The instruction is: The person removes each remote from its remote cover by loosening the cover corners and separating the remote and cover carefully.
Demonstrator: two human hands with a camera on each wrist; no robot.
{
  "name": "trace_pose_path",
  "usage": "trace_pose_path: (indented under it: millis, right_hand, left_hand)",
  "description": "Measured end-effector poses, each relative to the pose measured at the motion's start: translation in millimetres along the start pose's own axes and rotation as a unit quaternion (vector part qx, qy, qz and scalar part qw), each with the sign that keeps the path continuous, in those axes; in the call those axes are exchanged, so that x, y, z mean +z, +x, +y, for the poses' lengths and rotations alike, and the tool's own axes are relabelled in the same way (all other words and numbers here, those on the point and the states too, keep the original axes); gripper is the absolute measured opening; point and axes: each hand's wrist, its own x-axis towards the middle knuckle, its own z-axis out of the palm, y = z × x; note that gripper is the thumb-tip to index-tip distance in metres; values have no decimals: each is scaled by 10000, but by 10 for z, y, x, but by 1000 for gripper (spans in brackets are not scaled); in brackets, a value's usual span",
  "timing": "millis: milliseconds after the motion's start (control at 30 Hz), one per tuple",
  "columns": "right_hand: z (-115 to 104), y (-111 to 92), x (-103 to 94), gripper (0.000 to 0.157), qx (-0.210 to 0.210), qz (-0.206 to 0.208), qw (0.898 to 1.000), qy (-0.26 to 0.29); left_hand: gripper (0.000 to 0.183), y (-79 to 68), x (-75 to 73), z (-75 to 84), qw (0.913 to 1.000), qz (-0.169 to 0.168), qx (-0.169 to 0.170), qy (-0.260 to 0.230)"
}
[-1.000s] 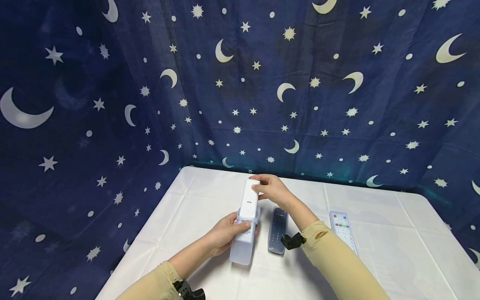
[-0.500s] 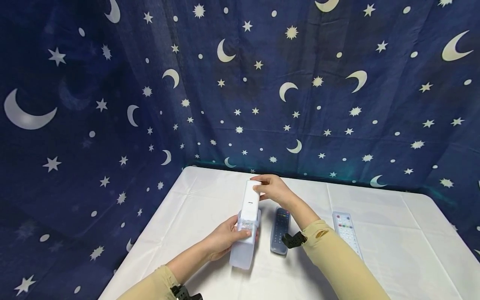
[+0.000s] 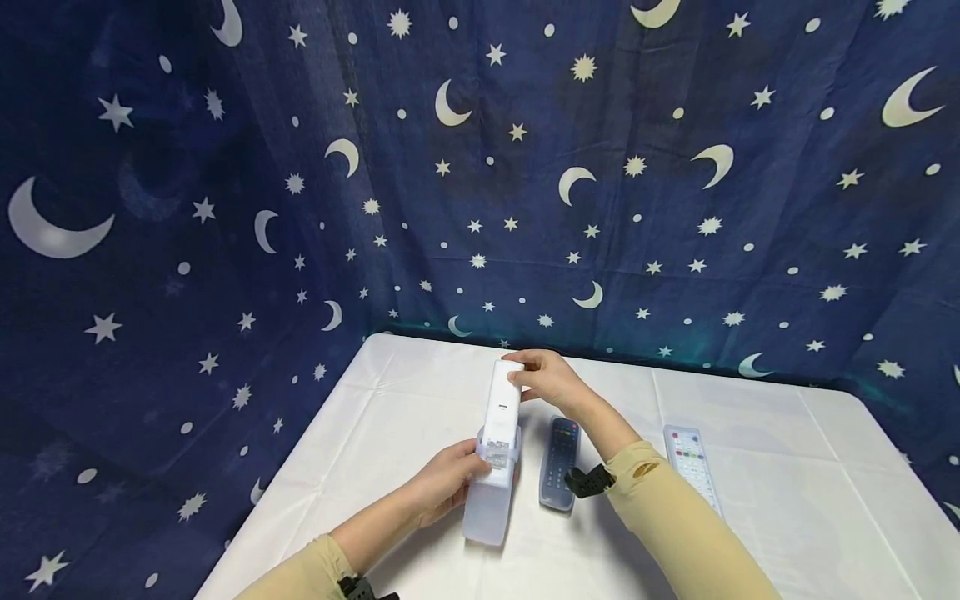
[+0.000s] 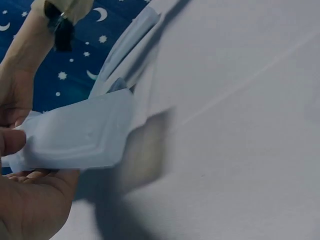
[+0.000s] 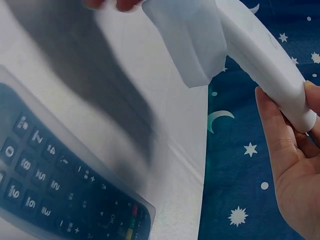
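In the head view, I see the left hand point(image 3: 447, 479) grip a milky cover point(image 3: 487, 517) above the desk point(image 3: 405, 400), likely to steady it, while the right hand point(image 3: 551, 382) pinches the white remote point(image 3: 502, 393) poking from it. My left wrist view shows the cover's squarish end; my right, the remote's smooth, round tip.

Held both forearms point(image 3: 377, 527) stretched forward, gripping with the left hand point(image 3: 444, 485) nearer the body and pinching with the right hand point(image 3: 553, 383) farther out.
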Motion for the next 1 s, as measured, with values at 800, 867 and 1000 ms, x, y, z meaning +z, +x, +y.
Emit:
trace_pose_path:
  millis: [800, 867, 1000]
  right_hand:
    - [35, -51, 50, 38, -55, 120, 9998, -158]
    - [31, -57, 40, 39, -80, 119, 9998, -148]
    - [49, -51, -1, 40, -110, 65, 9998, -130]
  left_hand:
    - [58, 25, 29, -24, 9977, -157, -36, -658]
    - [60, 33, 23, -27, 9981, -184, 19, -593]
    - [61, 60, 6, -23, 9989, -170, 113, -413]
